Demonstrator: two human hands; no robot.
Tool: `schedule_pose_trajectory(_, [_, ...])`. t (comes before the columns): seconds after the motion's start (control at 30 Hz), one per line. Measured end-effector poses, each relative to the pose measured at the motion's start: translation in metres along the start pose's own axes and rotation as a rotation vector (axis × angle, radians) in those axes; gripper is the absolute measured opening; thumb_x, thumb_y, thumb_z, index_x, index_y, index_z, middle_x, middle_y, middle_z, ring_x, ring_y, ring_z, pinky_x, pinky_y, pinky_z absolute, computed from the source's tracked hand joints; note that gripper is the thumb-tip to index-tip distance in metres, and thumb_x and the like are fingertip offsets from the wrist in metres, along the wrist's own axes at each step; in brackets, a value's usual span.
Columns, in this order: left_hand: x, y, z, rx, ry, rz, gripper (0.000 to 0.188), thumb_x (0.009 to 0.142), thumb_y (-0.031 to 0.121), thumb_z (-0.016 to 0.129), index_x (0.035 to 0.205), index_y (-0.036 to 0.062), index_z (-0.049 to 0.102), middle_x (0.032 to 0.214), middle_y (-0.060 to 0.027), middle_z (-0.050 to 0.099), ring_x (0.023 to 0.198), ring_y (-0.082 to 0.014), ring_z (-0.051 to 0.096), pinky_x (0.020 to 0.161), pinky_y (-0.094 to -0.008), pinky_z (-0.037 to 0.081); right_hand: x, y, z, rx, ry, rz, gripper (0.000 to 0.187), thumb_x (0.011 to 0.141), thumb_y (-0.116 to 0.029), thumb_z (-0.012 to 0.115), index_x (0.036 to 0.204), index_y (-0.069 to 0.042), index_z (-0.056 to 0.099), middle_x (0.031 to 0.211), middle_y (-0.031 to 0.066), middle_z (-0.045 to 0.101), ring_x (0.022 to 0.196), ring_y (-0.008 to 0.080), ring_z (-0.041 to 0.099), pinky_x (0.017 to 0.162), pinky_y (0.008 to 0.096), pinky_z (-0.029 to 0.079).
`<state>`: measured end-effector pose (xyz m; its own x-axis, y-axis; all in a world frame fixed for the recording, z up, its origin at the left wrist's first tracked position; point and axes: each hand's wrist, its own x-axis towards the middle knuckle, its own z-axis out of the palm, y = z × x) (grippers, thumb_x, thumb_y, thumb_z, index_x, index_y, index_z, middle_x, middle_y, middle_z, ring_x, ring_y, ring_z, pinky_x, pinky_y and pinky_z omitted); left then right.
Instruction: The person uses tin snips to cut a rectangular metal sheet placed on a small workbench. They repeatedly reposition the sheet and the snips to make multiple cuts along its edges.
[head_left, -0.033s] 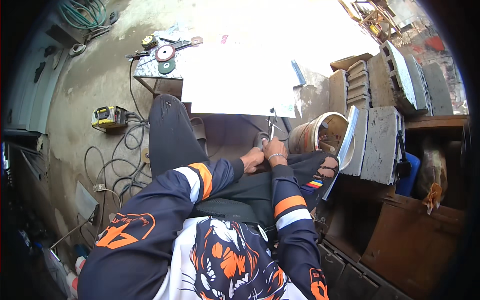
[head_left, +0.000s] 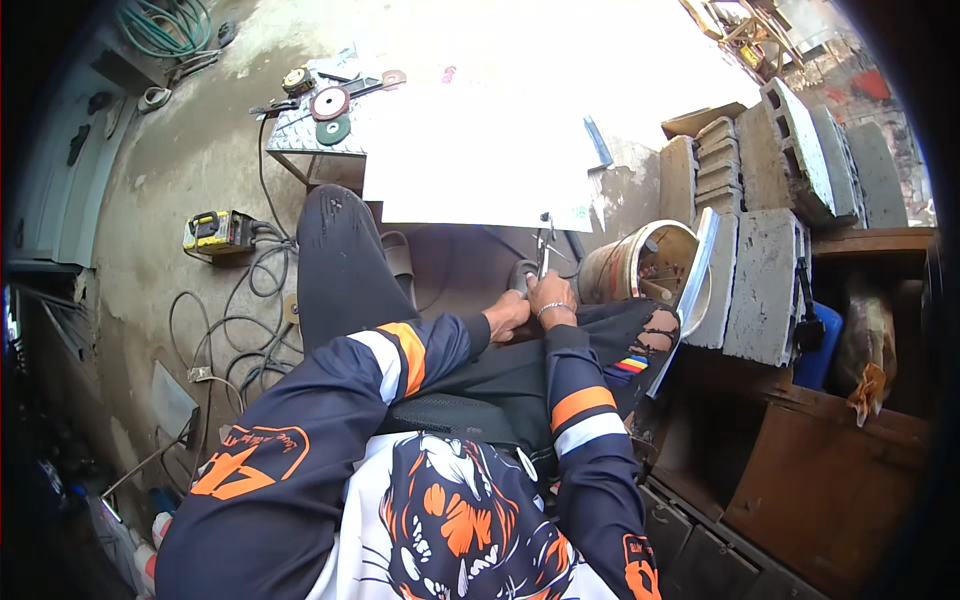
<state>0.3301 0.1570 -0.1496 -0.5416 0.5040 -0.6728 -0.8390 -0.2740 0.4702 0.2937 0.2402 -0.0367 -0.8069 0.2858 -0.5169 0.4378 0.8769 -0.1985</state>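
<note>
In right hand (head_left: 551, 293): slim metal tool (head_left: 543, 262), silvery, shiny.

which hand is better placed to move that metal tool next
Right, most likely: the right hand appears closed around the near end of the metal tool, while the left hand sits farther from it.

The right hand (head_left: 551, 292) hides the near end of a metal tool (head_left: 543, 258) too small for me to identify; the left hand (head_left: 508, 315) hides its own palm. Glare swallows the far edge of the white sheet (head_left: 470, 195), ahead of both. Far ahead-left, a green hose (head_left: 160, 50) runs out of view.
</note>
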Motion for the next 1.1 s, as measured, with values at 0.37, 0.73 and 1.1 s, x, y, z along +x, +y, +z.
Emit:
schedule_pose_trajectory(0.37, [-0.028, 0.026, -0.001, 0.387, -0.02, -0.01, 0.021, 0.097, 0.006, 0.04, 0.1, -0.0038, 0.058, 0.082, -0.0157, 0.065, 0.066, -0.0265, 0.069, 0.055, -0.0376, 0.059, 0.003, -0.019, -0.003, 0.157, 0.013, 0.003, 0.044, 0.086, -0.034, 0.055, 0.101, 0.006, 0.068, 0.107, 0.032, 0.064, 0.106, 0.0467, 0.06, 0.093, 0.0493, 0.047])
schedule_pose_trajectory(0.73, [-0.052, 0.059, -0.027, 0.256, 0.288, -0.058, 0.076, 0.094, 0.071, 0.031, 0.121, 0.0052, 0.058, 0.123, -0.0184, 0.059, 0.111, -0.0325, 0.055, 0.095, -0.0469, 0.041, 0.014, -0.021, 0.037, 0.287, -0.048, -0.181, 0.048, 0.082, -0.029, 0.057, 0.111, 0.009, 0.053, 0.104, 0.0357, 0.063, 0.101, 0.0477, 0.062, 0.091, 0.0478, 0.047])
schedule_pose_trajectory(1.1, [-0.065, 0.078, -0.026, 0.093, 0.181, 0.006, 0.063, 0.097, 0.057, 0.043, 0.114, -0.0016, 0.058, 0.106, -0.0204, 0.063, 0.094, -0.0334, 0.063, 0.083, -0.0498, 0.05, 0.022, -0.022, 0.056, 0.57, -0.337, -0.23, 0.044, 0.089, -0.032, 0.052, 0.108, 0.007, 0.057, 0.099, 0.0303, 0.066, 0.097, 0.0413, 0.066, 0.081, 0.0472, 0.051])
